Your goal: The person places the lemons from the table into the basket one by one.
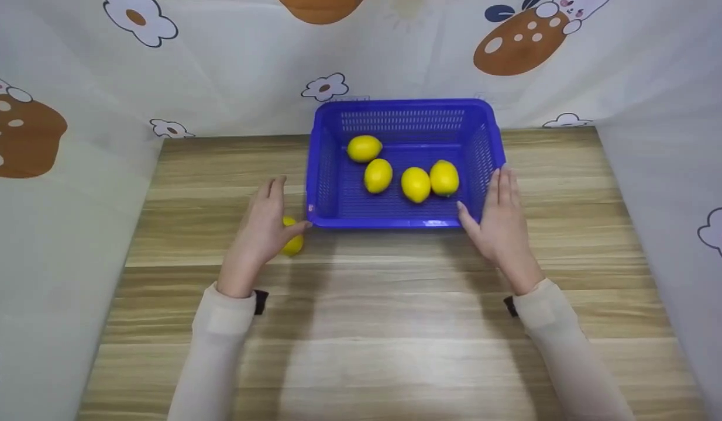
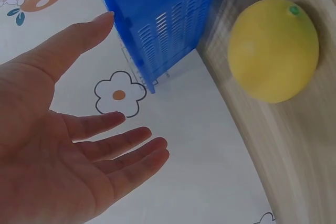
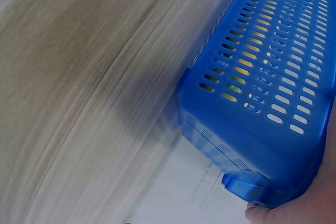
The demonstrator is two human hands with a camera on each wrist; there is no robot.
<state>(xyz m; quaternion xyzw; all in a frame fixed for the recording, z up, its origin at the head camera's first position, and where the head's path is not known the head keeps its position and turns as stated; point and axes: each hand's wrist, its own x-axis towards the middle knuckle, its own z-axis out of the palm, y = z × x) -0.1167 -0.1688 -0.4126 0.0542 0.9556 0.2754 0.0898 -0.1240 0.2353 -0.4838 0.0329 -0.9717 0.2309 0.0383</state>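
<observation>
A blue plastic basket (image 1: 390, 223) stands on the table with several yellow lemons (image 1: 416, 185) inside it. My left hand (image 1: 260, 225) is spread at the basket's front left corner, thumb tip right at the rim and the other fingers apart from the wall. In the left wrist view its palm (image 2: 58, 166) holds nothing. Another lemon (image 2: 274, 51) lies on the table outside the basket, partly hidden behind the left thumb in the head view. My right hand (image 1: 504, 228) rests along the basket's right side, fingers straight, thumb spread over the front right corner.
The wood-grain table (image 1: 361, 327) reaches back to a pale patterned cloth (image 1: 232, 70), which also hangs at both sides. The basket's back edge stands close to the cloth. Slots in the basket wall (image 3: 252, 129) show yellow through them in the right wrist view.
</observation>
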